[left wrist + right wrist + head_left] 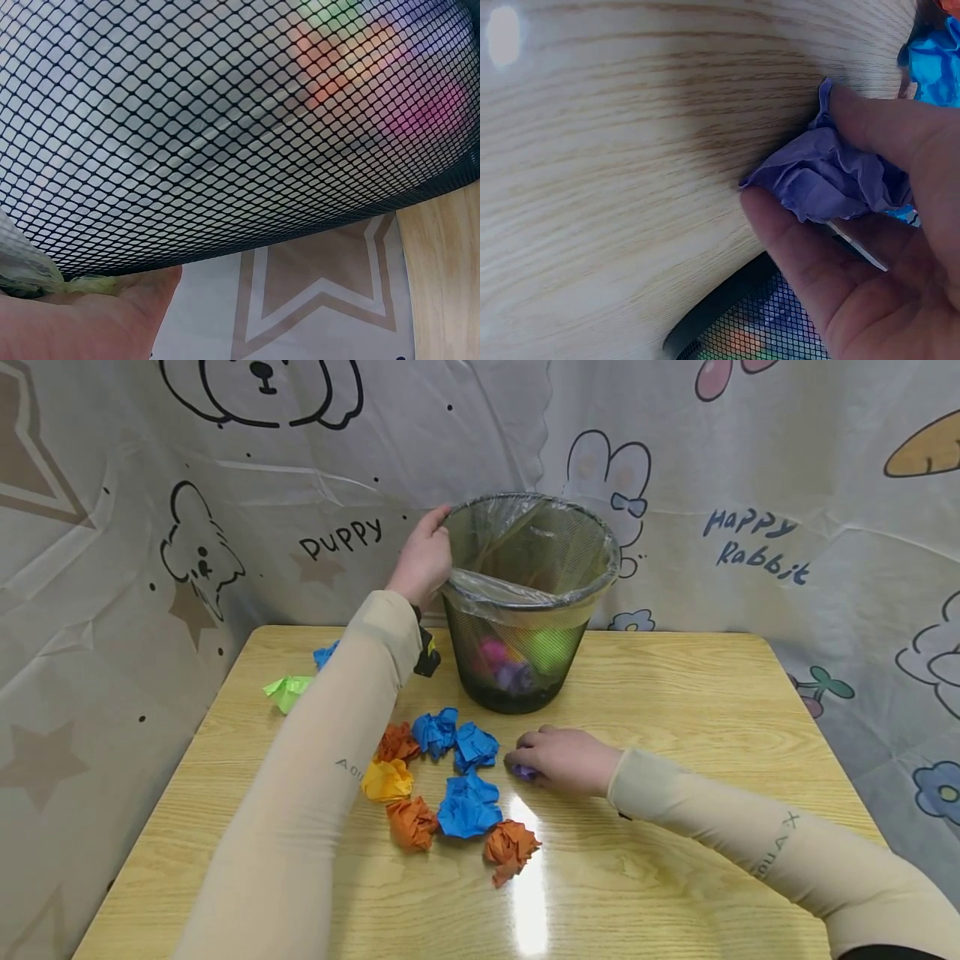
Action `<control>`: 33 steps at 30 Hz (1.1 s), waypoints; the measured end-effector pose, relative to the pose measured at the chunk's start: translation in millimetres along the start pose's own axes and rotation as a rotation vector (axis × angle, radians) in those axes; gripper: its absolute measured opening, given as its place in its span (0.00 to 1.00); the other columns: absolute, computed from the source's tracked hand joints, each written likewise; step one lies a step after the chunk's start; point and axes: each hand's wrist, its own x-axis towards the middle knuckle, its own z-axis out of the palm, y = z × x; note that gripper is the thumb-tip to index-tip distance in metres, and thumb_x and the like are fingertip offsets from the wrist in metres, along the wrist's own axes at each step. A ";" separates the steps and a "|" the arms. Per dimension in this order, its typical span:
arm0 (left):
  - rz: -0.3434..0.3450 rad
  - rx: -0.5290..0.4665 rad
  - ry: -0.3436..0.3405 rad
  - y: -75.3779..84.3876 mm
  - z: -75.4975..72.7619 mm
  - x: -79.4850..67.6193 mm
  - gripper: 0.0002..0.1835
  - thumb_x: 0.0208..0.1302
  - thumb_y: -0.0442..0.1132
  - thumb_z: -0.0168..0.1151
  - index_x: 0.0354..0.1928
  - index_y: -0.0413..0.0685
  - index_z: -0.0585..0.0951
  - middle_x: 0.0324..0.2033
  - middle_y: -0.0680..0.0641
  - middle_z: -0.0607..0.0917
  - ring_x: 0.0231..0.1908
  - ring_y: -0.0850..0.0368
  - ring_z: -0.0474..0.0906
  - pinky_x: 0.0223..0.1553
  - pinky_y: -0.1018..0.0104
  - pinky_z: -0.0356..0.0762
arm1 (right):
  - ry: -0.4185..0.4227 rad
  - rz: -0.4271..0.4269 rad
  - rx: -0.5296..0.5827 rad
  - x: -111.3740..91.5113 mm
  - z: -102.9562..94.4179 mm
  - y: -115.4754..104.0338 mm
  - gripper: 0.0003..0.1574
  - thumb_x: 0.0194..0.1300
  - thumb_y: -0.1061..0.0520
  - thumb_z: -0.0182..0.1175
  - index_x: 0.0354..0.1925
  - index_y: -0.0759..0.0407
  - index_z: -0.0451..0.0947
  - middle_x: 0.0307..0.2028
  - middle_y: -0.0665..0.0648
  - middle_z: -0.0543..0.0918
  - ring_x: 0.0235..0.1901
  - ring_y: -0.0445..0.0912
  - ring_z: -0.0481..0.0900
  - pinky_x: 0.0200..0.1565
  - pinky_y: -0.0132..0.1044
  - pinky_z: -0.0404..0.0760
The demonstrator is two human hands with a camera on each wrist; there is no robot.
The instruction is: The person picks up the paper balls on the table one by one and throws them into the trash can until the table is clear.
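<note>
My left hand [424, 560] grips the rim of a black mesh wastebasket [480, 635] at its left side, over the clear plastic liner [502, 589]. The basket leans at the back of the table, and crumpled paper in pink, purple and green shows through the mesh [225, 135]. In front of it, my right hand [566, 760] holds a crumpled purple paper ball [825, 176] between thumb and fingers, low over the table. Left of that hand lie blue paper balls [476, 747], orange ones [512, 850] and a yellow one [387, 781].
Farther left, a light green paper ball [288, 692] and a blue scrap [326, 654] lie partly behind my left sleeve [300, 768]. A small black object [427, 656] stands beside the basket. A printed curtain [750, 468] hangs behind the wooden table [675, 693].
</note>
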 end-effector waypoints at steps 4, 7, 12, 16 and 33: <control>-0.004 0.000 0.006 -0.1 0.8 0.0 0.28 0.85 0.45 0.29 0.82 0.66 0.53 0.80 0.60 0.51 0.67 0.56 0.62 0.57 0.65 0.65 | 0.011 -0.005 0.009 -0.5 0.9 -0.1 0.18 0.67 0.59 0.70 0.54 0.52 0.85 0.50 0.55 0.84 0.45 0.52 0.81 0.48 0.46 0.83; 0.004 -0.011 0.007 -0.6 0.7 -0.3 0.28 0.85 0.44 0.29 0.82 0.66 0.53 0.80 0.59 0.51 0.63 0.55 0.65 0.50 0.65 0.68 | 0.038 -0.024 0.000 -1.0 3.1 0.1 0.15 0.67 0.60 0.70 0.52 0.52 0.86 0.47 0.54 0.84 0.43 0.51 0.82 0.46 0.44 0.83; 0.010 -0.028 0.001 -0.9 0.4 -0.4 0.28 0.85 0.44 0.29 0.82 0.65 0.53 0.80 0.57 0.52 0.31 0.63 0.67 0.35 0.69 0.67 | 0.079 -0.058 -0.036 -1.9 6.3 0.6 0.11 0.67 0.61 0.69 0.48 0.50 0.87 0.40 0.51 0.83 0.38 0.48 0.81 0.40 0.42 0.84; 0.004 -0.038 -0.001 -0.8 0.3 0.5 0.28 0.85 0.44 0.29 0.82 0.66 0.53 0.80 0.57 0.53 0.16 0.65 0.56 0.26 0.72 0.66 | 0.100 -0.074 -0.051 -2.6 7.9 0.8 0.10 0.67 0.61 0.69 0.45 0.49 0.87 0.37 0.50 0.82 0.36 0.47 0.81 0.38 0.41 0.83; 0.009 -0.021 -0.004 -2.1 0.3 2.2 0.28 0.85 0.44 0.29 0.82 0.66 0.53 0.80 0.57 0.53 0.18 0.65 0.57 0.28 0.70 0.66 | 0.140 -0.101 -0.045 -3.3 12.4 2.9 0.03 0.66 0.56 0.71 0.39 0.49 0.88 0.34 0.47 0.80 0.34 0.44 0.78 0.36 0.37 0.82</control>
